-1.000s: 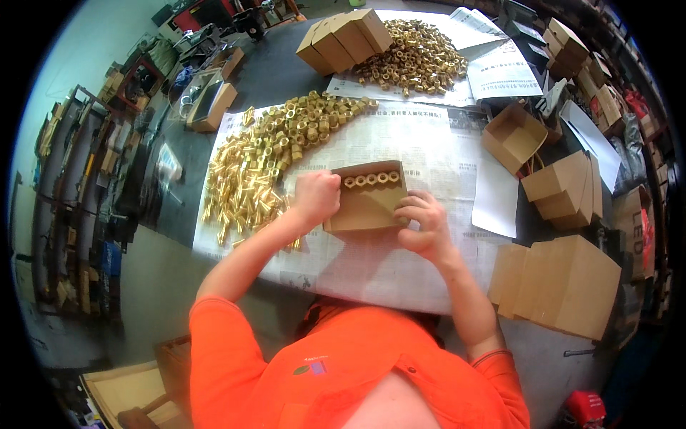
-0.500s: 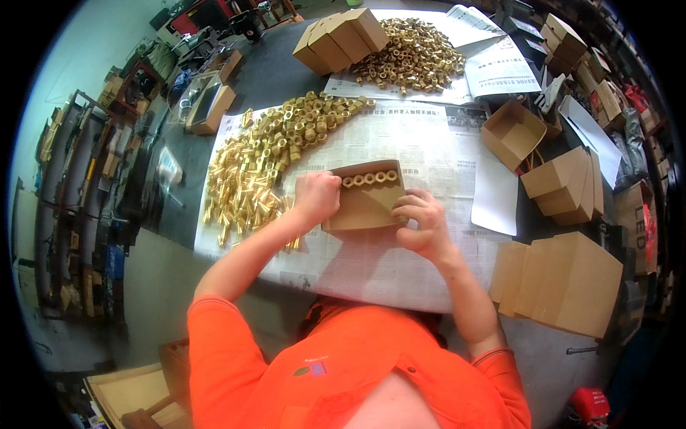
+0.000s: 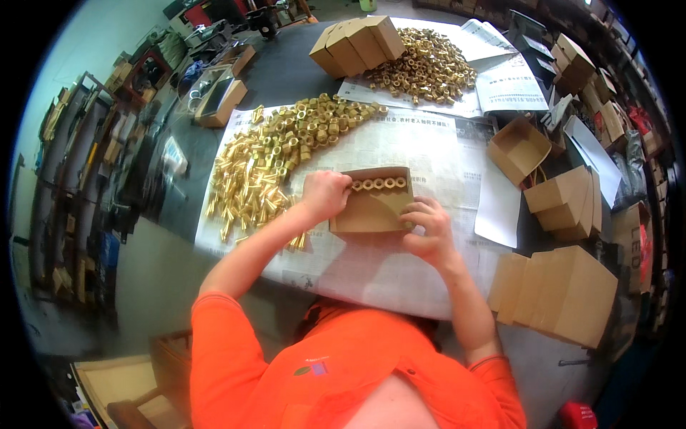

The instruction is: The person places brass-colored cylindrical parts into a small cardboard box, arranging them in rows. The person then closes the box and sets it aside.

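An open brown cardboard box [image 3: 371, 214] rests on newspaper in front of me. Along its far inner wall runs a row of several brass nuts [image 3: 379, 184]. My left hand [image 3: 326, 194] is closed on the box's left wall near the far corner. At the right wall, my right hand [image 3: 427, 227] has its fingers curled in; a small brass-coloured bit shows at the fingertips, too hidden to name. Left of the box spreads a heap of larger brass nuts [image 3: 314, 127], running into a pile of slim brass fittings [image 3: 246, 175].
Another mound of brass nuts [image 3: 429, 68] lies at the far side, beside closed cardboard boxes [image 3: 357, 46]. On the right are an empty open box [image 3: 519, 149], nested cardboard pieces [image 3: 564, 204], white paper [image 3: 498, 207] and a stack of brown cartons [image 3: 561, 293]. Shelving [image 3: 68, 207] stands far left.
The whole view has shifted slightly, so the table appears a little lower and to the right. Both hands stay at the box, and the row of nuts looks the same.
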Demonstrator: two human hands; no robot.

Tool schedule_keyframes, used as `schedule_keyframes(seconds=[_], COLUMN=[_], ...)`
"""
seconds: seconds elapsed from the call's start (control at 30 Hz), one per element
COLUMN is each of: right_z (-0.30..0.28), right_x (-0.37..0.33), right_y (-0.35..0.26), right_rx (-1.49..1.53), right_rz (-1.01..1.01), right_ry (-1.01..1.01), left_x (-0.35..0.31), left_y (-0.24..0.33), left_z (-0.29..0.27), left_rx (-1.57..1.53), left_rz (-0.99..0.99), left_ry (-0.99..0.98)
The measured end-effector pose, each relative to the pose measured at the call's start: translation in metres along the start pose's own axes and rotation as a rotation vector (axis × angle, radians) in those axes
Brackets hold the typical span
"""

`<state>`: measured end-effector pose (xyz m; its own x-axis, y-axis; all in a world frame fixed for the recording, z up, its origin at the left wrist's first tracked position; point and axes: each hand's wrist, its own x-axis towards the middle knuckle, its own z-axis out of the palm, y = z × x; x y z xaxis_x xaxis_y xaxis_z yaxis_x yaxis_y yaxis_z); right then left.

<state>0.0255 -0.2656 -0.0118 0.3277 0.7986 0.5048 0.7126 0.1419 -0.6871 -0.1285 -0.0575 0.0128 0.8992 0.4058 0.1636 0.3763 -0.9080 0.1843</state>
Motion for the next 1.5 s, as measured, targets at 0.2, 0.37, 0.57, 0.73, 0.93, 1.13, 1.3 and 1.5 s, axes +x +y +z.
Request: schedule_keyframes(seconds=[0.2,0.37,0.57,0.73,0.93,1.13,1.3,1.5], right_z=[-0.001,-0.001,-0.001,-0.001,0.000,-0.002,-0.002,-0.002], right_x=[0.000,0.002,0.000,0.000,0.001,0.000,0.000,-0.001], right_y=[0.001,0.000,0.003,0.002,0.003,0.000,0.001,0.001], right_rx=[-0.007,0.004,0.008,0.007,0.021,0.001,0.016,-0.004], right_rz=[-0.027,-0.035,-0.013,0.008,-0.016,0.007,0.004,-0.003], right_ry=[0.025,0.010,-0.003,-0.014,-0.010,-0.015,-0.014,-0.010], left_x=[0.012,0.015,0.019,0.017,0.010,0.009,0.005,0.009], left_y=[-0.042,-0.081,-0.078,-0.077,-0.070,-0.075,-0.077,-0.078], left_z=[-0.039,-0.002,0.007,0.003,0.002,0.013,0.019,0.018], left_rx=[-0.242,0.227,0.314,0.184,0.188,0.071,0.074,0.030], left_rz=[-0.265,-0.314,-0.226,-0.104,-0.183,-0.122,-0.150,-0.168], left_ry=[0.263,0.033,0.071,0.033,0.036,0.165,0.173,0.184])
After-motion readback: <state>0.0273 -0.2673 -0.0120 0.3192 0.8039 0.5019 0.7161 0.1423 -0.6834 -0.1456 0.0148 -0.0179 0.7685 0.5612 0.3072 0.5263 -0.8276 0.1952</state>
